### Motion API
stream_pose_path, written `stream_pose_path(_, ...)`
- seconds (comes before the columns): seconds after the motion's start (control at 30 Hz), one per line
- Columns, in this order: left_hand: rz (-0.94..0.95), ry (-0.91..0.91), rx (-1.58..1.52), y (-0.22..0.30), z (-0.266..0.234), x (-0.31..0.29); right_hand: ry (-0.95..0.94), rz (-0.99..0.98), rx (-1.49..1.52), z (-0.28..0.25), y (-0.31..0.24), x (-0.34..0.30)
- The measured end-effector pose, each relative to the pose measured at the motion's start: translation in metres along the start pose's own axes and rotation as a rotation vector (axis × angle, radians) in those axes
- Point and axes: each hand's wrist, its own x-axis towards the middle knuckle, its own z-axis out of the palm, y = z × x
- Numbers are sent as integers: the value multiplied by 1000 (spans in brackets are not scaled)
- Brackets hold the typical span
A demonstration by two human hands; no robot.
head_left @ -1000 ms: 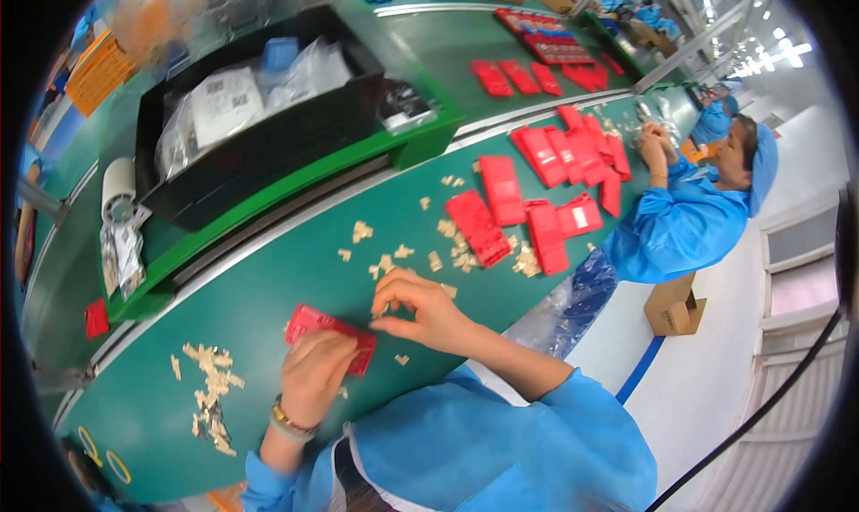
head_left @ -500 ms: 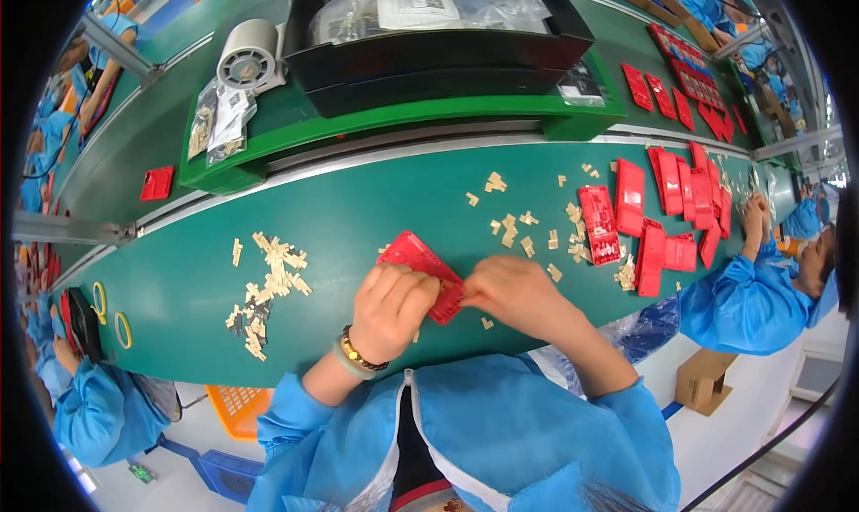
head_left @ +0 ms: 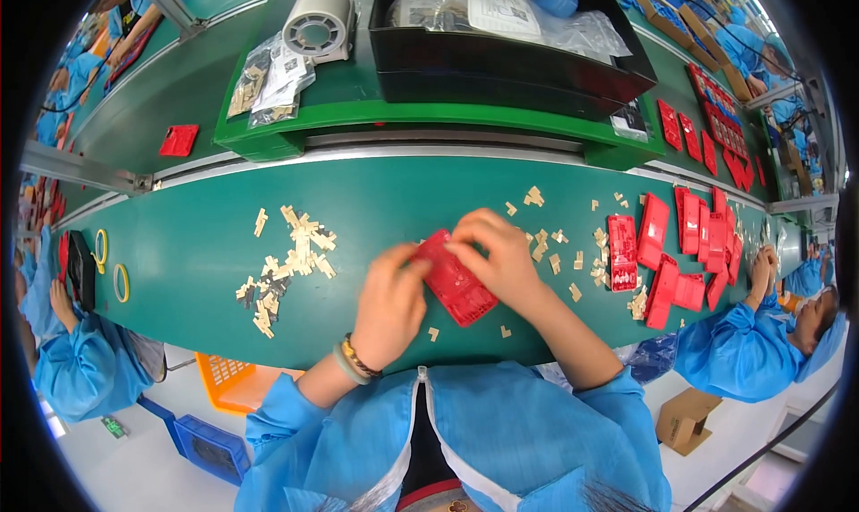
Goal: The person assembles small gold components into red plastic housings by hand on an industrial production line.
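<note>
A long green tabletop (head_left: 197, 253) runs across the view, bowed by the lens. Near its front edge, in the middle, a red plastic casing (head_left: 463, 288) lies slanted with its ribbed inside facing up, between the two hands. The right hand (head_left: 501, 254) has its fingers and thumb drawn together at the casing's upper end; whether they pinch it or a small part, I cannot tell. The left hand (head_left: 391, 302) is blurred at the casing's left edge, so its fingers' hold cannot be read either.

Cream-coloured small parts (head_left: 309, 244) lie heaped to the left, with dark bits among them; more are scattered to the right, beside a cluster of red casings (head_left: 693, 221). Two yellow rings (head_left: 122, 282) sit near the left end. Beyond, a green raised shelf (head_left: 403, 114) carries a black bin (head_left: 510, 65) of bagged items and a pale cylinder (head_left: 318, 25). Co-workers in blue sit at either side. On the pale floor (head_left: 188, 391) are an orange crate (head_left: 234, 382), a blue crate (head_left: 210, 448) and a cardboard box (head_left: 687, 420).
</note>
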Motion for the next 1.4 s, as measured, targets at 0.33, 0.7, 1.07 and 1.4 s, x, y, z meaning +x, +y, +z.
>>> stream_pose_path(0.33, 195, -63, 327, -9, 24, -13, -371, 438, 360, 23, 30, 19)
stream_pose_path(0.7, 142, -111, 203, -9, 17, -3, -320, 117, -89, 27, 16, 21)
stream_pose_path(1.07, 172, -112, 194, -10, 11, 4, -85, -318, -448, 10, 12, 0)
stream_pose_path(1.4, 174, -97, 181, -9, 16, 0, -44, -185, -476, 8, 26, -25)
